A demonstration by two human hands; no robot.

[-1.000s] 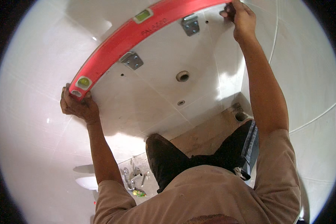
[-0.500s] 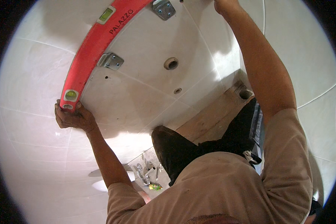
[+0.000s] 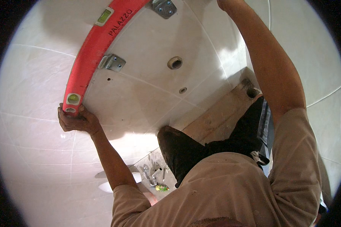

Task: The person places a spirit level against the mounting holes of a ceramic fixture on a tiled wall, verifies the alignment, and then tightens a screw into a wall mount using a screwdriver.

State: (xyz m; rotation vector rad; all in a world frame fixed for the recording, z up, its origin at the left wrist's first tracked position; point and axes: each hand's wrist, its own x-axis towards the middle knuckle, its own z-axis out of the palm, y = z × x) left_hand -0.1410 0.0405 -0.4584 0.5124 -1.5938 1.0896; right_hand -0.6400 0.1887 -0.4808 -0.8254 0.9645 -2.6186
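Observation:
A long red spirit level [image 3: 88, 56] lies along the tiled wall, looking bent by the lens and running out past the upper edge. My left hand [image 3: 79, 120] is closed round its lower end, just below a round vial. Beside the level's right edge sit two metal brackets, the lower bracket [image 3: 114, 62] and the upper bracket [image 3: 164, 7], each fixed with screws; the level appears to rest against them. At the top edge shows only part of my right hand [image 3: 226, 4]; its fingers are cut off, so what it touches is hidden.
A large pipe hole [image 3: 175, 62] and a smaller pipe opening [image 3: 183, 90] pierce the tiles. A rough ledge [image 3: 212, 117] with a drain hole [image 3: 252, 92] lies by my knees. Metal faucet parts [image 3: 152, 177] and a white basin-like object [image 3: 115, 183] sit lower left.
The whole view has shifted slightly, with most things a little lower or to the right. My left hand keeps its hold on the spirit level, which stays against the brackets.

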